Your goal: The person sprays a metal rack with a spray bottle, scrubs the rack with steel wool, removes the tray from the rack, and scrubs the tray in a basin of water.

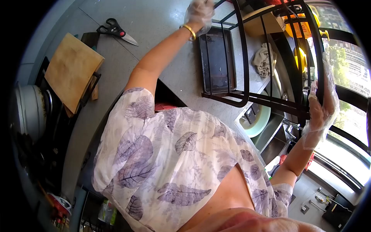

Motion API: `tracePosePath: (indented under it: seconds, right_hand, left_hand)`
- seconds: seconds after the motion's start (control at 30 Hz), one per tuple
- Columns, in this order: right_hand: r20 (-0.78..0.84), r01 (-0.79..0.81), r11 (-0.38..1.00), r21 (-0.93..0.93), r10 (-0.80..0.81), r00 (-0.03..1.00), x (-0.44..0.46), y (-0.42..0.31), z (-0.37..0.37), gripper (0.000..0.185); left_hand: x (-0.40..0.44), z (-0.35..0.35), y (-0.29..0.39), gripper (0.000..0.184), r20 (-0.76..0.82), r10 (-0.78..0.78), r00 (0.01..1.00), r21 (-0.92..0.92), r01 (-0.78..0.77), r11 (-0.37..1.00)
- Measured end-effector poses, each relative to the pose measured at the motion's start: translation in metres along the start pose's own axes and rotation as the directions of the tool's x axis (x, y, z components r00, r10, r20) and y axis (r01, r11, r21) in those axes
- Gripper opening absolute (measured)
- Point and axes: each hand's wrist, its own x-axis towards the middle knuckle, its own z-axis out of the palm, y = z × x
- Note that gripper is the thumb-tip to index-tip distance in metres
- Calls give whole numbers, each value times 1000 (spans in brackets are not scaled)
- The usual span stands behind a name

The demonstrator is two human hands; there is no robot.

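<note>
A black metal rack (246, 58) with thin bars stands tilted across the upper right. My right hand (324, 102), in a clear plastic glove, grips the rack's outer right frame, with the thumb on the near side. My left hand (199, 13), also gloved and with a gold bracelet at the wrist, is closed at the top edge, close to the rack's upper left bars. It is slightly blurred, and what lies inside its fingers is hidden. Under the rack, a dark rectangular tray (217, 58) rests on the grey counter (162, 23).
Scissors (116, 31) lie on the counter at left, beside a wooden cutting board (73, 71). A crumpled cloth (264, 60) is behind the rack. A pale green basin (259, 121) sits in the sink (273, 149). Windows (344, 77) line the right; stacked pots (29, 112) stand far left.
</note>
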Motion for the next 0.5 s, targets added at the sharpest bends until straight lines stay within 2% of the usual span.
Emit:
tracePosePath:
  seconds: [0.03, 0.1, 0.2, 0.27, 0.3, 0.33, 0.37, 0.4, 0.43, 0.5]
  right_hand:
    - [7, 22, 999, 26, -23, 1000, 0, 4, -1, 58]
    - [15, 21, 999, 49, -22, 1000, -4, 9, -1, 58]
    - [4, 31, 999, 35, -31, 1000, -7, 23, -4, 59]
    - [-9, 67, 998, 10, -67, 998, -11, 30, -4, 59]
    - [-20, 74, 997, -10, -74, 997, -7, 27, -4, 59]
    - [-31, 78, 997, -27, -79, 996, -7, 25, -3, 58]
    - [-40, 82, 996, -42, -83, 996, -8, 26, -2, 58]
    - [-51, 93, 993, -76, -97, 994, -10, 32, -3, 58]
    - [-87, 137, 990, -39, -140, 986, -33, 46, -2, 56]
    - [-103, 222, 974, 34, -217, 971, -32, 52, -2, 52]
  left_hand:
    - [-13, -6, -8, 29, -76, 178, 981, 528, -112, 842]
    - [-20, -39, -95, 30, 87, 254, 963, 703, -240, 670]
    - [-61, -44, -41, 30, -230, 138, 963, 665, 52, 745]
    - [-81, -34, -15, 30, -137, 403, 905, 664, -218, 715]
    - [-81, -29, -5, 31, -97, 528, 843, 650, -348, 676]
    - [-81, -21, 3, 30, -1, 673, 739, 590, -543, 597]
    - [-86, -12, 12, 27, 121, 651, 750, 561, -592, 578]
    - [-81, -3, 10, 22, 308, 574, 759, 576, -629, 522]
    - [-82, 14, 5, 16, 488, 489, 723, 579, -687, 439]
    - [-68, 28, 10, 15, 488, 689, 536, 618, -769, 161]
